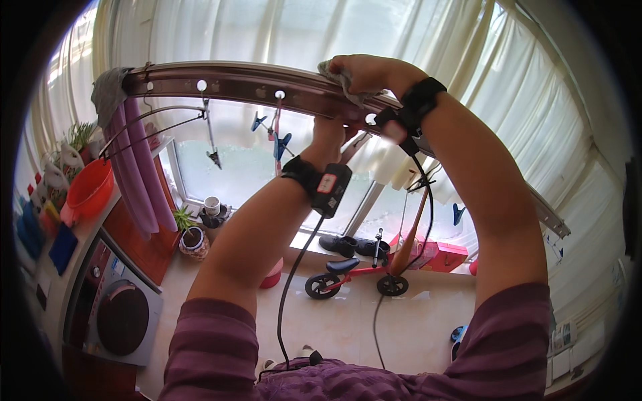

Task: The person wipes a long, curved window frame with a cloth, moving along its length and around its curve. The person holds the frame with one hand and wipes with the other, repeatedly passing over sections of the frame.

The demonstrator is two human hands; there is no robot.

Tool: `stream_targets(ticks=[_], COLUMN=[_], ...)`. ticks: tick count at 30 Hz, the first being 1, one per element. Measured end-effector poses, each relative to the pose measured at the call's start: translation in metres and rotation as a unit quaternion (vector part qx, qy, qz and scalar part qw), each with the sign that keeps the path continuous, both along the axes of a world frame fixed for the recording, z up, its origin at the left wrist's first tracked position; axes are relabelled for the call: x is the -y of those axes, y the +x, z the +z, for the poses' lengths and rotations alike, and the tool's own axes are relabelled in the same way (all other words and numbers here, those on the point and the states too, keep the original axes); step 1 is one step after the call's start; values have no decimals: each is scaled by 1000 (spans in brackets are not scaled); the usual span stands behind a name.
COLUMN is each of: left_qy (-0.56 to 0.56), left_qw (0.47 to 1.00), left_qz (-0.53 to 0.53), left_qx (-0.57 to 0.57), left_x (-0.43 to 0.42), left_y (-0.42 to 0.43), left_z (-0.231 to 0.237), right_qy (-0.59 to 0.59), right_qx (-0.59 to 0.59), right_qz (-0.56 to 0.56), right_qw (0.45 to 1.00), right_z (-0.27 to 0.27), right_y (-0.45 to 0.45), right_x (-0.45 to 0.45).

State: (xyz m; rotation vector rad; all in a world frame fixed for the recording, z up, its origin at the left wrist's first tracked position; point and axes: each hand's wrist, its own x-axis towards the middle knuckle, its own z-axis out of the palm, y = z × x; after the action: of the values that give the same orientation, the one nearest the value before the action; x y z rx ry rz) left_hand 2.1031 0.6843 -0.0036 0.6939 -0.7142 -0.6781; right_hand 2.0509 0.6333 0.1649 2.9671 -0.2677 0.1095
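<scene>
A long brown metal clothes-drying rail (235,82) with round holes crosses in front of me at raised-arm height. My right hand (373,72) presses a grey cloth (341,77) over its upper edge, fingers curled around the cloth. Lower down, my left hand (328,138) reaches up to the rail's underside. Part of that hand is hidden by the rail, so its grip is unclear. From holes in the rail hang a dark wire hanger (150,113) and a pink hanger with blue clips (281,145). Another grey cloth (110,90) drapes over the left end.
Purple fabric (133,170) hangs at the left, near a counter with a red basin (91,186). Below stands a front-loading washing machine (123,317). A red balance bike (351,273), black shoes (338,244) and a potted plant (193,238) are on the floor side by the window.
</scene>
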Motion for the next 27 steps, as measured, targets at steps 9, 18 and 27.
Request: stream_targets(ticks=[9, 18, 27], left_qy=[-15, 104, 86], left_qw=[997, 991, 991], left_qz=[-65, -52, 93], left_qx=[-28, 70, 49], left_x=[-33, -203, -308], left_y=[15, 10, 143], left_z=[1, -22, -57], right_qy=[41, -23, 57], right_qx=[-31, -25, 27], right_qz=[22, 26, -16], right_qw=[998, 999, 998], right_z=[5, 7, 4], right_y=[21, -5, -26], right_x=[-1, 14, -3])
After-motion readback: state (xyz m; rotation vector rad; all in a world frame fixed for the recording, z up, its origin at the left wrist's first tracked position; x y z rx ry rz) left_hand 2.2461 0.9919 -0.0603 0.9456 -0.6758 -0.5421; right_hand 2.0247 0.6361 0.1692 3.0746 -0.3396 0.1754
